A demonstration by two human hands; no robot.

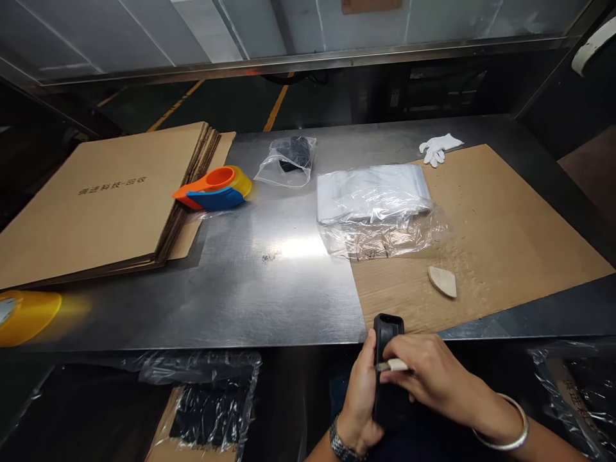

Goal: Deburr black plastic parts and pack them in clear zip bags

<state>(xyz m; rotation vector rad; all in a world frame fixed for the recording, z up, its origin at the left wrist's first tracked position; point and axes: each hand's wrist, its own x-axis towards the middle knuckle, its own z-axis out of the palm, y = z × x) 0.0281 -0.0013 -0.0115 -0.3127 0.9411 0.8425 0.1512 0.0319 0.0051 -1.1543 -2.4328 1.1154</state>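
Upright at the table's front edge is a long black plastic part [389, 328] with a hollow top end. My left hand [360, 391] is closed around its left side. In my right hand [428, 372] is a small tool with a pale handle [397, 365], pinched between the fingers. The tool's short tip points left and meets the black part's edge. My right fingers lie over the part's front and hide some of it. A pale quarter-round piece [443, 282] rests on the cardboard sheet [520, 224] beyond my hands.
Clear plastic bags [373, 192] lie mid-table, with a white glove [440, 149] behind right. A bagged black item [294, 154], an orange-blue tape dispenser [216, 189] and stacked cardboard [106, 199] are further left. Yellow tape [31, 316] is at the left edge. Plastic-lined boxes [212, 410] stand below the table.
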